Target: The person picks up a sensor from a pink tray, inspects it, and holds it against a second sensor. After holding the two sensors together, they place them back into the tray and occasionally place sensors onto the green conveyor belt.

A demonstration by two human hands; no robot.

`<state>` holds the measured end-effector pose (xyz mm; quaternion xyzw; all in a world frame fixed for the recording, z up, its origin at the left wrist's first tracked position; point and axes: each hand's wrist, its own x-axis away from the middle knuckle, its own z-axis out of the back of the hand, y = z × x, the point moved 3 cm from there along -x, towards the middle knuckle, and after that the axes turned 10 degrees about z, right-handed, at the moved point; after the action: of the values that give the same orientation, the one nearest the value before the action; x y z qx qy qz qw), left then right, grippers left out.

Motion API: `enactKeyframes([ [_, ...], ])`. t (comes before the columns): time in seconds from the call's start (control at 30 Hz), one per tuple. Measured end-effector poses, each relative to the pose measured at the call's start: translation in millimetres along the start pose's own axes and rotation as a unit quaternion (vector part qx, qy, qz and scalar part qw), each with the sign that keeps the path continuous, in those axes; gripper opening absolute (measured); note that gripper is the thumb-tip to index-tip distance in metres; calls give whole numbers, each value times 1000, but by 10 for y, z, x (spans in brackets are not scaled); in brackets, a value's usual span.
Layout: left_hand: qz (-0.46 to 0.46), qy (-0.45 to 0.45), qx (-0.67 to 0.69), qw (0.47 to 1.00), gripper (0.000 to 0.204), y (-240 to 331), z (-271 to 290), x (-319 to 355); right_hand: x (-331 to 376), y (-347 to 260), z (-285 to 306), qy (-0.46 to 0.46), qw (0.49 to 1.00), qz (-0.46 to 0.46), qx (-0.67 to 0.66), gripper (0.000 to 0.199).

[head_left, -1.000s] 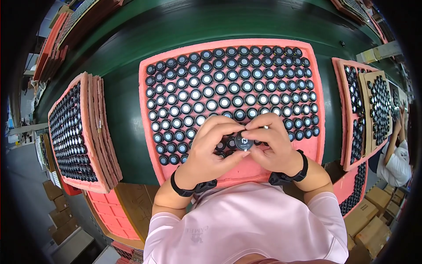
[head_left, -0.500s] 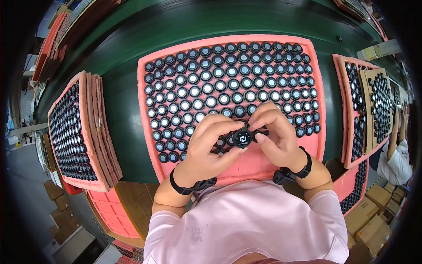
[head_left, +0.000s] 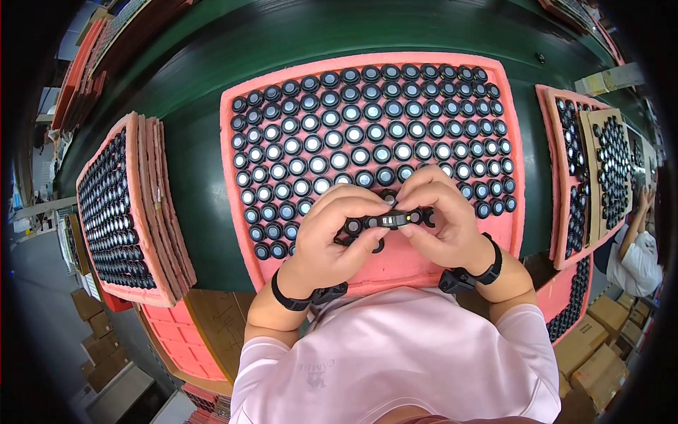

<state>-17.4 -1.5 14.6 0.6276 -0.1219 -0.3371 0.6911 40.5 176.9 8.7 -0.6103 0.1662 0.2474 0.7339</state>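
Between both hands is a small round black device, turned so that its narrow edge with light markings and a tiny yellow-green spot shows. The fingertips of my left hand pinch its left side. My right hand grips it from the right with thumb and fingers. Both hands are above a pink foam tray set with many rows of similar black round devices with pale centres. Several of those near the front are partly hidden by my hands. Each wrist wears a black band.
At the left stands a stack of pink foam trays with filled rows on top. More filled trays lie at the right, beside a person in a white shirt. Beneath the trays runs a green conveyor belt. Cardboard boxes sit on the floor.
The round device has been tipped between my fingers: its flat printed face was showing, and now its edge is. A small dark thing on the belt's far right has shifted slightly left and up.
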Motion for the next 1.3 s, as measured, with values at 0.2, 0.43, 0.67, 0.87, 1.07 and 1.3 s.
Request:
enactKeyframes([
  [0.2,-6,-8,-20,1000,26,-13,-18,-9,19,-24,7,26,999,18,9,28],
  [0.43,103,-34,-18,994,21,-10,-28,-26,-62,-104,-26,23,985,96,141,33],
  [0.67,102,-36,-32,994,21,-14,-35,-17,-61,-123,-56,21,968,136,211,36],
  [0.87,91,-60,-33,993,21,-24,-16,-27,-38,-187,-1,-24,965,124,229,36],
  [1.07,107,-23,-6,994,24,-25,32,-9,190,-251,-58,-180,944,64,271,27],
  [1.3,91,-12,-15,996,24,-30,55,3,426,-173,-147,-316,877,54,359,19],
])
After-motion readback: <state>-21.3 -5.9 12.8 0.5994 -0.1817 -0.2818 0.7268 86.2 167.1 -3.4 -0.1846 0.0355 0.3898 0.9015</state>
